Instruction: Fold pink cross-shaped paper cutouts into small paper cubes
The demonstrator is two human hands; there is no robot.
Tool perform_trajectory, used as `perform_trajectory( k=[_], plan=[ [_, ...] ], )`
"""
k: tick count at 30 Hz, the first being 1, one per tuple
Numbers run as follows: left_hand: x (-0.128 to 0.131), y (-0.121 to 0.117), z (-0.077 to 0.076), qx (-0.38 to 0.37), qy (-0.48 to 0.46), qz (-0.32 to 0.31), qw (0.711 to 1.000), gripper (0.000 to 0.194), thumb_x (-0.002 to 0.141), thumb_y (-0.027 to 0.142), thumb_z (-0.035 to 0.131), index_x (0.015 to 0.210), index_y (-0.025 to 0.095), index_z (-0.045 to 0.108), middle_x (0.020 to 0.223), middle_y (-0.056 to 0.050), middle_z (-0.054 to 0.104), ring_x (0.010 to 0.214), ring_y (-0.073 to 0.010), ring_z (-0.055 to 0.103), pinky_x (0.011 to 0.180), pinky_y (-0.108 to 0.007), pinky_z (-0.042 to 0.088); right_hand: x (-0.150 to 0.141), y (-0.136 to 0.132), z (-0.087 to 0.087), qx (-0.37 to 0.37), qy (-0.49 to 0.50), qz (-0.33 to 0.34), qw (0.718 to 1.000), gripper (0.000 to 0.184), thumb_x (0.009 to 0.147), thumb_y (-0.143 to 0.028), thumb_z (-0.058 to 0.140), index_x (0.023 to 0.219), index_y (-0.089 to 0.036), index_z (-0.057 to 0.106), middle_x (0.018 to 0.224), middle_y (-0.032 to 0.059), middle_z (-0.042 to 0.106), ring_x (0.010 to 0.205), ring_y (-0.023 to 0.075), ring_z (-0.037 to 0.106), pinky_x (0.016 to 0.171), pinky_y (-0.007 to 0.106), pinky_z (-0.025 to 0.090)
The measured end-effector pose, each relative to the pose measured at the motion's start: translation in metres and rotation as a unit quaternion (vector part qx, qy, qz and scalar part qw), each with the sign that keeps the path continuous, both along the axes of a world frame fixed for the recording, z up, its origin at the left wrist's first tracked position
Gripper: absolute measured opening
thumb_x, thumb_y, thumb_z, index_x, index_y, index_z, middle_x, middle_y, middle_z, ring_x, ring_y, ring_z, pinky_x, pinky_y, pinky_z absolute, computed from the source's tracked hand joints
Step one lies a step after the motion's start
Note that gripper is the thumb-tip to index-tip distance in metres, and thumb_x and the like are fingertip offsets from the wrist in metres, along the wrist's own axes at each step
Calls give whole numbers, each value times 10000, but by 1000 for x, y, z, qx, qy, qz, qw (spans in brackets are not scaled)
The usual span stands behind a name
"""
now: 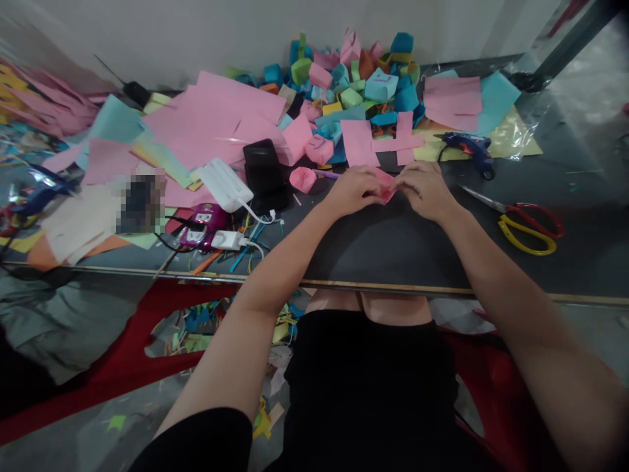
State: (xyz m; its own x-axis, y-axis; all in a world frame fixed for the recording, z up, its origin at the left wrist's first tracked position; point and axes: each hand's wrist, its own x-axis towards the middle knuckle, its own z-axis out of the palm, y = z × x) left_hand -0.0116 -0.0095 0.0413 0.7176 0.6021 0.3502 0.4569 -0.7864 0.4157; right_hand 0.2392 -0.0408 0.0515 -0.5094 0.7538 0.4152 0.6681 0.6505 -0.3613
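Between my two hands is a folded piece of pink paper [387, 186], held just above the dark table. My left hand [358, 190] pinches its left side, with the fingers curled over the top. On the other side, my right hand [423, 189] has its fingertips closed on the right edge. A small pink paper box [303, 179] lies to the left of my left hand, beside a purple pen-like stick [326, 174]. Behind my hands are a flat pink sheet [358, 141] and a pink cross-shaped cutout [405, 139].
Scissors [528, 223] with red and yellow handles lie at right, below a blue glue gun [469, 147]. Many folded paper boxes [351, 85] are heaped at the back. Left are a black phone [265, 174], a white power bank [223, 183], a purple power strip [202, 226] and paper sheets [216, 124].
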Motion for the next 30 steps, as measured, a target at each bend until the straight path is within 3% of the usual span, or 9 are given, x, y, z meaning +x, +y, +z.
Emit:
perform_trajectory(
  k=[3,6,12,17,21,30],
  plan=[
    [2,1,-1,-31,-2,-25,999,177,1026,355,717,954,238,828,1005,-53,831,1044,-251,750,1027,-447,537,2,-1,-1,-11,-23,22,999,376,873,-179,592,1142,-316,816,1170,56,816,1245,363,652,1108,630,425],
    [3,0,-2,-48,-19,-24,998,151,1027,318,717,978,245,841,1009,-44,837,1010,-234,761,1020,-431,546,2,-1,-3,-15,-25,32,999,389,873,-239,640,1200,-340,826,1243,54,810,1277,372,632,1135,644,393],
    [0,-2,-2,-68,-38,-11,997,171,1028,371,738,968,268,860,983,-36,831,954,-221,753,990,-413,566,2,3,-7,-29,-39,64,997,239,978,-383,659,1097,-378,867,1241,37,822,1302,376,602,1133,655,357],
    [-2,0,-1,-68,-16,-22,997,133,1000,364,780,945,284,871,908,-16,815,913,-207,733,975,-389,548,4,6,-6,-48,-32,78,995,252,1020,-457,658,947,-336,867,1331,53,781,1359,376,575,1155,654,359],
    [-3,1,0,-71,8,-16,997,87,970,332,812,928,295,878,899,-19,816,886,-210,727,915,-370,535,5,7,-7,-68,-17,87,994,208,960,-476,763,865,-315,855,1380,73,747,1385,386,568,1171,660,380],
    [-3,-4,6,-102,2,-31,994,89,958,290,789,918,294,868,940,-16,838,929,-204,734,949,-364,520,1,9,-16,-108,-7,74,991,90,882,-403,820,936,-341,857,1478,73,688,1397,382,549,1216,691,429]
  ],
)
